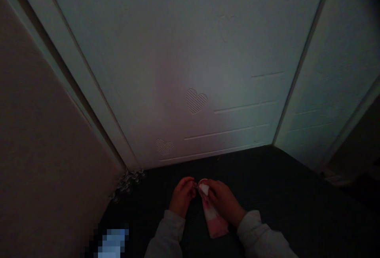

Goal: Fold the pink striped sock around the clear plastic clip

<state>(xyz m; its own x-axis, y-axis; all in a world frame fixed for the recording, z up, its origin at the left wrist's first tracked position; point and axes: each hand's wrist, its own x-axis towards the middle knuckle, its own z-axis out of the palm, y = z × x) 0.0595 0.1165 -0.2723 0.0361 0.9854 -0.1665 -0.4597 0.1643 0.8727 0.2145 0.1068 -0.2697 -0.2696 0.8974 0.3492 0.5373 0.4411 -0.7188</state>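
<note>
I count my two hands (183, 195), two sleeves (168, 230), one pink-and-white item (218, 227), two striped hearts (196, 101) and (rather faint) one outlined heart (226, 28).

A dark, nearly black surface (267, 194) spreads across the lower part of the view; the light is too dim to tell a table from a floor. At its far left corner sits a cluster of small, shiny, greyish pieces (127, 181), their shapes unclear. At the lower left is a bright bluish shape (112, 244), blurred into blocks. A pink-and-white cloth (218, 226) is over the near middle; whether its lower end touches the surface is unclear.
</note>
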